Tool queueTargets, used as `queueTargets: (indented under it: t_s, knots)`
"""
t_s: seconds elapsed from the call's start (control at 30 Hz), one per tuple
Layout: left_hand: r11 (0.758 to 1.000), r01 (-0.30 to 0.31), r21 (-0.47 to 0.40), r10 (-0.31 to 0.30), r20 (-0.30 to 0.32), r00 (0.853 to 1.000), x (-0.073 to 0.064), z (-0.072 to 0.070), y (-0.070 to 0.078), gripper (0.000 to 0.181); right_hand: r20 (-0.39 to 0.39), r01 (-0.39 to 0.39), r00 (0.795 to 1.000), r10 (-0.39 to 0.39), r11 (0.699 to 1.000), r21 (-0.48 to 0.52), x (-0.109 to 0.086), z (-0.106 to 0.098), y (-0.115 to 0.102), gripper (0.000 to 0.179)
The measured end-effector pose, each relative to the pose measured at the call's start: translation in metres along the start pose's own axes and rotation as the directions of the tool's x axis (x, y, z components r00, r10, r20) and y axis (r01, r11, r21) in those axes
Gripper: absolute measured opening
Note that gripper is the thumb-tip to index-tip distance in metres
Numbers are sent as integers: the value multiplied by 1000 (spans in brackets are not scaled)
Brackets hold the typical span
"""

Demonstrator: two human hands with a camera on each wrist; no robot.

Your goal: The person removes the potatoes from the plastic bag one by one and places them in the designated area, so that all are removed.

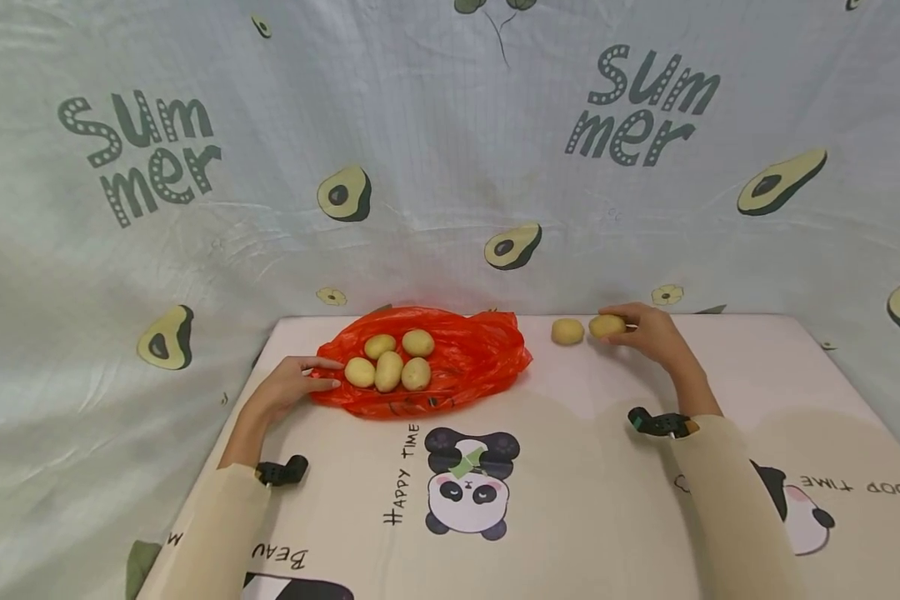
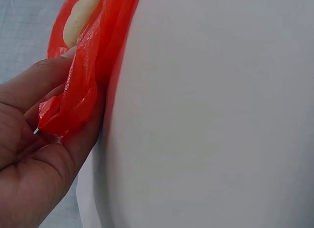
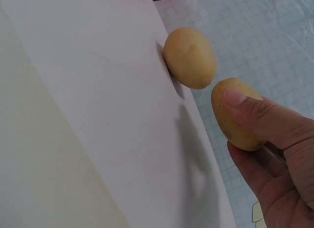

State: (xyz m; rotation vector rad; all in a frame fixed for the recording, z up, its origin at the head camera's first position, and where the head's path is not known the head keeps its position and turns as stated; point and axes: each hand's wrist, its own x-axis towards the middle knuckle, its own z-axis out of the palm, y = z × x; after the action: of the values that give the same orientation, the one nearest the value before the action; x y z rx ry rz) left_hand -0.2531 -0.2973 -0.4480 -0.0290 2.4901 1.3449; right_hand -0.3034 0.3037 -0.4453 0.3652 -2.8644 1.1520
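Note:
Between thumb and fingers, my right hand (image 1: 651,333) pinches a yellow potato (image 3: 235,114) near the table's far edge. Just left of it another potato (image 1: 567,331) lies on the table. A crinkled red plastic bag (image 1: 468,354) is spread at the back left, with several potatoes (image 1: 388,371) grouped on it. My left hand (image 1: 288,385) grips the bag's left end; in the left wrist view, folded red plastic (image 2: 81,100) sits between the fingers and thumb. Part of one pale potato (image 2: 81,17) shows beyond those fingertips.
The table (image 1: 570,467) has a pale cover printed with pandas and lettering. Behind its far edge hangs a cloth (image 1: 420,125) patterned with avocados and words. Dark straps with small cameras (image 1: 660,422) are worn on both wrists, over beige sleeves.

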Motion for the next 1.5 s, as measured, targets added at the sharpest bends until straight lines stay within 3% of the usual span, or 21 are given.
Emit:
queueTargets:
  t_s: [0.2, 0.43, 0.77, 1.07, 1.5]
  knots:
    - [1000, 13, -9, -13, -10, 1000, 2, 1, 0, 44, 2, 0, 1000, 0, 1000, -4, 2, -2, -3, 53]
    - [999, 48, -3, -48, -3, 999, 1, 1, 1, 44, 37, -53, 998, 53, 998, 20, 4, 2, 3, 55]
    - [1000, 3, 2, -3, 3, 1000, 2, 1, -1, 44, 48, -78, 996, 80, 996, -34, 5, -2, 9, 57]
    - [1000, 16, 12, -15, -9, 1000, 2, 1, -1, 43, 24, -68, 997, 68, 997, -23, 7, -1, 7, 58]
    - [999, 32, 21, -32, -14, 999, 3, 2, -1, 43, 71, -104, 992, 105, 994, -18, 12, 7, 9, 60]
